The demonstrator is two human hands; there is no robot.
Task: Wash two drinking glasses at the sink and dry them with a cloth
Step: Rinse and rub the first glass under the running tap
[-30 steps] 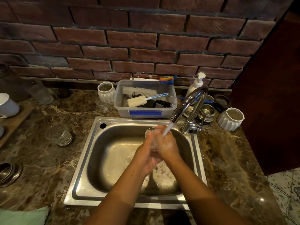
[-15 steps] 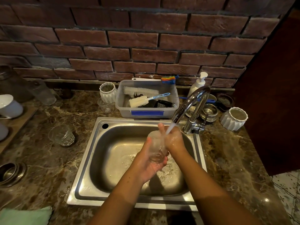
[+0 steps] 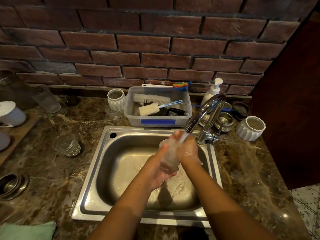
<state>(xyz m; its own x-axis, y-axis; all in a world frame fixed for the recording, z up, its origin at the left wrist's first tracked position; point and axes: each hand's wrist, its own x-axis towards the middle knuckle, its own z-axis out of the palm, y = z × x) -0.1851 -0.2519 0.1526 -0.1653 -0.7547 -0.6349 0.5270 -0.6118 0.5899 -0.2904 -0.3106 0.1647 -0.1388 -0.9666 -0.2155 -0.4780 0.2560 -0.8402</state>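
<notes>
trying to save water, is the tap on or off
On. A stream of water falls from the tap onto the glass, which the left hand and right hand hold over the sink.

- My glass [image 3: 168, 157] is only a blur under the running water [image 3: 182, 138]; I can't make out its rim or base.
- My left hand [image 3: 160, 170] grips it from below and covers its lower part.
- My right hand [image 3: 187, 150] lies against its far side, and the glass hides how those fingers lie.
- The frame edge cuts off the green cloth [image 3: 26, 231] and the white cup [image 3: 10, 114].
</notes>
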